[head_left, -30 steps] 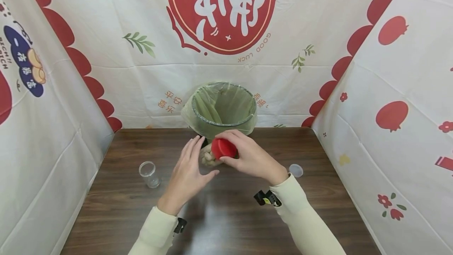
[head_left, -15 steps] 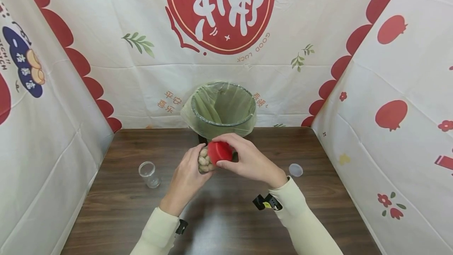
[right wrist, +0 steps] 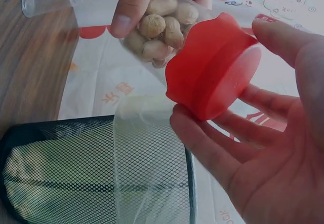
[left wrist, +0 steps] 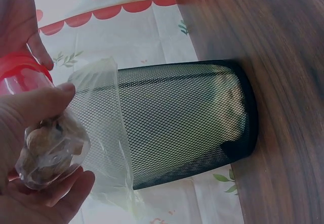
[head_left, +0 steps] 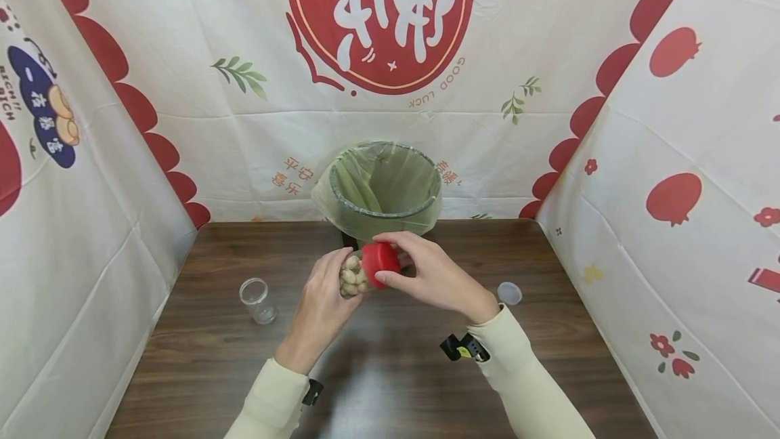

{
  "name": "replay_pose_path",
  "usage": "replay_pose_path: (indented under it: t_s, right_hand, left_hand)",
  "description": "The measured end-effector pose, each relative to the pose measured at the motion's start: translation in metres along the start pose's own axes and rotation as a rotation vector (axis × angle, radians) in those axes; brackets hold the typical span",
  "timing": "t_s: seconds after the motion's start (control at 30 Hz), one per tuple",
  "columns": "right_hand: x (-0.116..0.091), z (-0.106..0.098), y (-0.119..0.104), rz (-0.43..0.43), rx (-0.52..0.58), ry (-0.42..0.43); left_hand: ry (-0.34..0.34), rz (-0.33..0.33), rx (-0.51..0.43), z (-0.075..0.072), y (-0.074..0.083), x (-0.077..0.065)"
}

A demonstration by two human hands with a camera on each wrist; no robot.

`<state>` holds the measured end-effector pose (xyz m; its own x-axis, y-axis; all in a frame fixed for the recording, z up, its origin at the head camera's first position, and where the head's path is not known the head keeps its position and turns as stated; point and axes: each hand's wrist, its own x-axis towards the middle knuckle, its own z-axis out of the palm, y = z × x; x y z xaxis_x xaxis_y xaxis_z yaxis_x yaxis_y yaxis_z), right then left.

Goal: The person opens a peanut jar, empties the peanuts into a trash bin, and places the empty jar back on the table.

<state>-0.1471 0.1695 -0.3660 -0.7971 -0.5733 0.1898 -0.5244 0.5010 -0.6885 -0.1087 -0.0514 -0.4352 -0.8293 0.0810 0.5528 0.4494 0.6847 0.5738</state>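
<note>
My left hand grips a clear plastic jar of unshelled peanuts, which lies tilted with its mouth end to the right. Over that end sits a red lid with a wavy edge, and my right hand pinches it between thumb and fingers. In the right wrist view the lid covers the jar's end; whether it is seated tight I cannot tell. The left wrist view shows the jar's bottom between thumb and fingers.
Just beyond the hands stands a black mesh bin lined with a pale green bag. On the wooden table, a clear jar lies at left and a translucent round lid at right. Printed cloth walls the sides and back.
My left hand, straight-fingered and apart from the jar a second ago, has closed around it. The red lid and jar have turned toward level in my hands, with more peanuts showing.
</note>
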Motion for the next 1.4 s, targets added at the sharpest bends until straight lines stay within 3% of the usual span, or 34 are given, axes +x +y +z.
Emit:
replay_pose_path:
  t_s: [0.27, 0.7, 1.0, 1.2, 1.4]
  right_hand:
    - [0.0015, 0.0031, 0.0008, 0.013, -0.017, 0.019]
    - [-0.0040, 0.0038, 0.0026, -0.006, -0.027, 0.011]
    - [-0.0070, 0.0029, 0.0037, -0.047, -0.055, -0.049]
    - [-0.0071, 0.0012, 0.0055, -0.014, -0.061, -0.037]
    - [-0.0064, -0.0010, 0.0067, 0.026, -0.015, -0.036]
  left_hand:
    - [0.075, 0.057, 0.067, 0.0018, 0.0011, 0.0001]
    - [-0.013, 0.020, 0.055, 0.0029, 0.0034, 0.0017]
    - [-0.111, -0.075, -0.001, 0.0029, 0.0028, 0.0000]
    - [-0.071, -0.025, 0.006, 0.0039, 0.0013, -0.0001]
    - [0.015, 0.051, 0.041, 0.0050, 0.0032, -0.0002]
